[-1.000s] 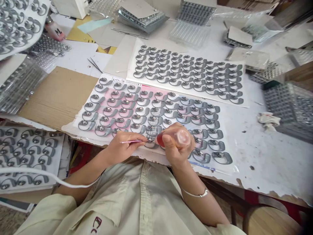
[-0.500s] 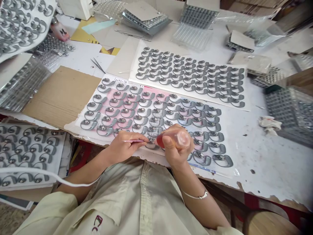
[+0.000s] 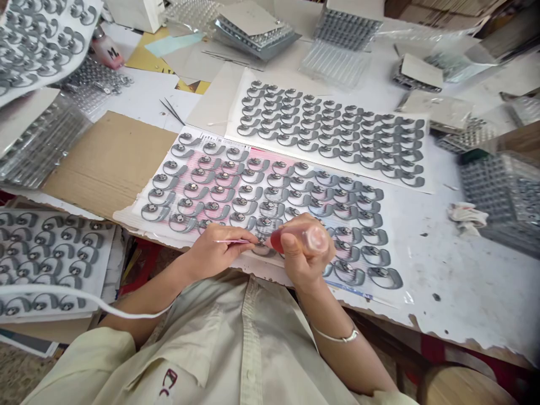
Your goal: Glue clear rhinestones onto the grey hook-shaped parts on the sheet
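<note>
My right hand [image 3: 310, 253] is wrapped round a squeeze bottle [image 3: 301, 237] of red liquid, tilted with its tip pointing left toward my left fingertips. My left hand [image 3: 219, 247] is closed in a pinch, with a thin pink stick [image 3: 232, 241] lying along its fingers. Between the two hands, at the front edge of a sheet [image 3: 270, 264], is a grey curved piece with a metal head [image 3: 262, 247], partly hidden by the fingers. Whether the bottle tip touches it I cannot tell. Rows of similar curved pieces [image 3: 219, 194] cover the sheet around my hands.
Behind lies a second sheet of curved pieces [image 3: 329, 132]. Tweezers [image 3: 172, 111] and brown cardboard [image 3: 112, 160] are at left, with another filled sheet [image 3: 50, 264] lower down. A pink-liquid bottle [image 3: 107, 49] stands at the back left. Crumpled tissue [image 3: 467, 218] lies right.
The whole view has shifted slightly. Both hands keep the same hold and nearly the same place, with the bottle still tilted toward the left fingertips.
</note>
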{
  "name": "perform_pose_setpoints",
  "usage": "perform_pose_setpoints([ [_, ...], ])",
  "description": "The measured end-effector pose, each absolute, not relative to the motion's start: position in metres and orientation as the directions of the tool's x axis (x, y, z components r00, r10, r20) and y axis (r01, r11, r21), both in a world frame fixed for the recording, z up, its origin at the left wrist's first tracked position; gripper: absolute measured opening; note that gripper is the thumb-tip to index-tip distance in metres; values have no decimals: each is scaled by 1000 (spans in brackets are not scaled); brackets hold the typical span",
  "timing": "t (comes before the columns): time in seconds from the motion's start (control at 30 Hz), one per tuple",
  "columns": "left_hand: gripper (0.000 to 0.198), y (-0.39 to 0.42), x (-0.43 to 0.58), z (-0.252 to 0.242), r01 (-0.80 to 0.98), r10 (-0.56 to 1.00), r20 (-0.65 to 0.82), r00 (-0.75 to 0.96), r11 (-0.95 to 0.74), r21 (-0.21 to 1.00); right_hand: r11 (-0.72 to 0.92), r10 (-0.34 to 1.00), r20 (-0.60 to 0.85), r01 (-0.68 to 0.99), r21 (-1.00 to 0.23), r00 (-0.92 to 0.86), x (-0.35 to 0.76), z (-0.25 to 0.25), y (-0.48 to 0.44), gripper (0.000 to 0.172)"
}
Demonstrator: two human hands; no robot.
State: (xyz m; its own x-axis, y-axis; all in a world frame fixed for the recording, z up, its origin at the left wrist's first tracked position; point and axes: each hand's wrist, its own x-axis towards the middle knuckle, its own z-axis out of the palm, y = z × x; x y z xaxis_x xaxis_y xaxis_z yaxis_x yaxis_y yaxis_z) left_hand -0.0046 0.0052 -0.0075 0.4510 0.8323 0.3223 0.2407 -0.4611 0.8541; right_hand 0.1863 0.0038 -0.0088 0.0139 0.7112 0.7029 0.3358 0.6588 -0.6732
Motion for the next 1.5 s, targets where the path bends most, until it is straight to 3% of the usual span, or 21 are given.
perform_pose_setpoints([
  [0.47, 9, 8, -4, -3, 252, 840, 286, 461, -433, 866, 610, 746, 659, 301, -733, 93, 189, -11, 1, 9],
  [0.8, 9, 10, -3, 4, 280, 850, 234, 472, -396, 874, 628, 739, 672, 312, -713, 46, 184, -11, 3, 8],
  [0.9, 9, 10, -3, 5, 278, 853, 226, 470, -386, 879, 646, 701, 697, 279, -711, 150, 183, -7, 7, 20],
  [0.97, 10, 10, -3, 6, 285, 858, 210, 468, -371, 884, 656, 643, 693, 233, -718, 325, 188, 1, 10, 32],
  [1.07, 11, 9, -2, 6, 292, 863, 184, 471, -349, 891, 540, 688, 491, 77, -838, 534, 205, 18, 17, 40],
  [1.17, 11, 5, -1, 6, 274, 901, 131, 413, -260, 926, 303, 837, 207, -114, -946, 507, 227, 38, 27, 49],
  [1.23, 12, 1, -2, 6, 239, 937, 57, 344, -146, 960, 268, 851, 160, -151, -952, 501, 238, 49, 34, 51],
  [1.33, 16, -2, -5, 9, 161, 957, -15, 290, -33, 986, 300, 862, 219, -113, -947, 458, 244, 62, 42, 42],
  [1.4, 17, 0, -7, 13, 142, 960, 27, 280, -70, 987, 298, 891, 242, -92, -950, 384, 243, 66, 46, 35],
  [1.5, 11, 11, -8, 20, 173, 910, 254, 329, -322, 931, 337, 910, 301, -86, -938, 287, 239, 65, 50, 31],
])
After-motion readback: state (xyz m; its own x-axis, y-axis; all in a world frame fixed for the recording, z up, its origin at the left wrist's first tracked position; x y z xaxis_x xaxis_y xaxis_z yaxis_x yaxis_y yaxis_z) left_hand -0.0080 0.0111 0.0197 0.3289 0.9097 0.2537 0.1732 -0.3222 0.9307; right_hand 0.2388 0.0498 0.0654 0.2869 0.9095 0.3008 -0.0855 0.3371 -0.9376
